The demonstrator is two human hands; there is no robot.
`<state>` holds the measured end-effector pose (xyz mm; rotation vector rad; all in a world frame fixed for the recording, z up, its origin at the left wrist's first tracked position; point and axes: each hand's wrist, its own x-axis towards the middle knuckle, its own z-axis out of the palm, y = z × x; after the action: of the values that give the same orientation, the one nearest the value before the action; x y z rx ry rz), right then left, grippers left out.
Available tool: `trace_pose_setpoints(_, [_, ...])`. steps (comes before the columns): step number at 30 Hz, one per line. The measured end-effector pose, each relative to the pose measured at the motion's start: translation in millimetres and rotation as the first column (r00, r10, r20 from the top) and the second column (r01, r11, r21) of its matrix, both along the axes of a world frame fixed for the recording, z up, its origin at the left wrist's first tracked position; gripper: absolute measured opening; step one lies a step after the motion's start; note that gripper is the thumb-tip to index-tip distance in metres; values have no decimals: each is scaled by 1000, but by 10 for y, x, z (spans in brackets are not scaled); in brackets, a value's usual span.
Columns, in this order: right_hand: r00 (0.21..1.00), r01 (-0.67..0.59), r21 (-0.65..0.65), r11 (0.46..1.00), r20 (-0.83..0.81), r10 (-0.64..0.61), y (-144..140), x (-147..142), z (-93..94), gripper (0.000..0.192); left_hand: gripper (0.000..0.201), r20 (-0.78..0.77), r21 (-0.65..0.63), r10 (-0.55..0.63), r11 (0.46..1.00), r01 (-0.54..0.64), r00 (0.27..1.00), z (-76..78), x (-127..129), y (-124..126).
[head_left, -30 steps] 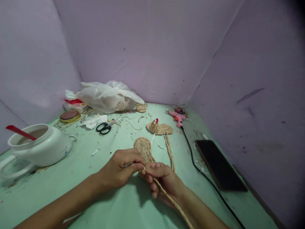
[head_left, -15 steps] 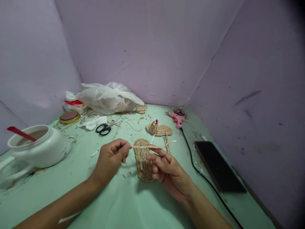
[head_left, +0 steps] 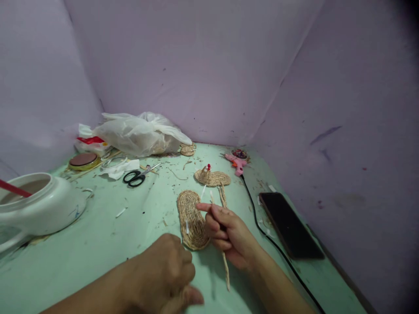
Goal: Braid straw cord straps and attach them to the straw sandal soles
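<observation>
right hand (head_left: 229, 235) clamped on braid (head_left: 225, 261) | left hand (head_left: 166, 274) fisted, contents unseen | risk: braid slips, loosens beside woven sole (head_left: 191, 218)

Dim, even indoor light, soft shadows, a dark right corner, wide-angle bending at edges, slight blur.

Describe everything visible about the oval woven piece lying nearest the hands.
The oval woven piece is a flat, elongated mat of tan, straw-like braid coiled in rings, shaped rather like a shoe sole. It lies flat on the green table, its long axis running away from the person. A small pale sliver lies on its surface near the middle. The right hand, closed on a braided cord, sits at its right edge; contact cannot be told. The left hand is just short of its near end.
</observation>
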<state>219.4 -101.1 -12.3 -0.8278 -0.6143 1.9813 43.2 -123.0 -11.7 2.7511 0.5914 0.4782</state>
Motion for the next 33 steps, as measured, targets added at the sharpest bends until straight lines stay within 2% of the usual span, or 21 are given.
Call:
trace_pose_setpoints(1, [997,-72,4,997,12,72,-21,-14,-10,25,38,91,-81,119,990,-112,989,-10,-7,30])
trace_pose_setpoints(2, [991,-130,10,991,18,130,-42,-32,-22,25,39,169,-212,283,946,-245,944,-14,-17,72])
trace_pose_setpoints(3, [985,-173,14,985,20,173,-63,-53,-35,26,39,206,-383,466,847,-368,860,-13,-27,121])
trace_pose_setpoints(4, [979,-202,13,979,22,202,-80,-75,-48,25,39,194,-557,620,708,-434,761,-8,-37,172])
trace_pose_setpoints(5, [976,-219,11,976,26,218,-95,-97,-58,25,37,160,-701,715,568,-432,681,0,-44,218])
trace_pose_setpoints(6, [973,-227,10,974,34,227,-106,-117,-66,23,34,131,-807,762,453,-378,635,8,-48,256])
trace_pose_setpoints(7, [971,-235,8,972,45,234,-113,-135,-73,22,31,122,-881,784,368,-297,609,14,-49,282])
trace_pose_setpoints(8, [968,-246,5,969,56,246,-117,-151,-80,20,28,126,-931,789,304,-204,601,15,-47,296])
trace_pose_setpoints(10, [961,-270,0,963,62,270,-119,-176,-96,19,25,155,-976,792,215,-31,590,7,-37,293])
trace_pose_setpoints(11, [960,-275,-2,961,55,275,-120,-188,-108,19,23,178,-981,786,188,45,592,-3,-31,281])
trace_pose_setpoints(13, [965,-258,-2,966,45,258,-125,-212,-135,21,21,230,-973,757,172,153,611,-31,-21,253])
trace_pose_setpoints(16, [967,-246,2,969,65,245,-151,-254,-167,30,20,273,-961,705,180,208,654,-72,-11,228])
trace_pose_setpoints(18, [957,-270,13,963,112,267,-174,-276,-164,38,23,272,-962,693,183,203,668,-78,-7,226])
trace_pose_setpoints(20, [935,-301,84,950,222,276,-185,-279,-133,40,26,252,-968,699,173,183,669,-54,-5,231])
trace_pose_setpoints(22, [904,-278,184,943,381,192,-175,-254,-83,36,28,208,-978,729,153,141,652,-7,-5,235])
trace_pose_setpoints(24, [866,-191,256,948,498,40,-148,-206,-33,30,27,166,-986,757,126,107,632,38,-5,234])
trace_pose_setpoints(27, [830,-23,284,959,540,-140,-112,-142,2,27,24,103,-995,751,73,73,652,54,5,218])
trace_pose_setpoints(30, [813,6,279,960,558,-167,-112,-136,-8,23,22,25,-1000,740,22,13,672,28,31,192])
trace_pose_setpoints(33, [791,-11,281,960,590,-164,-133,-174,-33,18,23,-18,-999,742,18,-47,670,19,62,171])
